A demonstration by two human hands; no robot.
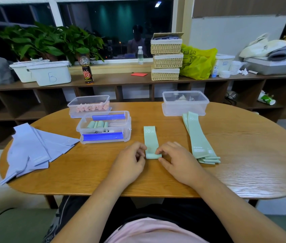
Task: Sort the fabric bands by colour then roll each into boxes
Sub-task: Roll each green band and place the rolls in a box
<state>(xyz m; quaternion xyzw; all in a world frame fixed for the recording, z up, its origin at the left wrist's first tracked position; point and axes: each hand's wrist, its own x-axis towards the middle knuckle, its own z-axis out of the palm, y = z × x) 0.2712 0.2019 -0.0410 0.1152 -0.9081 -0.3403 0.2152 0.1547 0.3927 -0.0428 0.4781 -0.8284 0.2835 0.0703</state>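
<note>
Oval wooden bench (243, 172), with a night window and shelving behind. At centre a green band (150, 137) was laid flat, its near end already rolled. The roll was pinched at either end by the left hand (130, 160) and right hand (177, 158), each grip closed on it.

At 11 o'clock several green rolls (97, 124) were noted inside a clip-lid box (129, 127). Pink rolls (93, 107) were packed in a further box (72, 111) behind it. Unrolled: a green stack (200, 141) at 2 o'clock and a lilac pile (33, 151) at 9 o'clock. A third box (184, 107) was noted at 1 o'clock, contents not made out.

Judged: sorting done, pink finished, green partway, lilac not begun.
</note>
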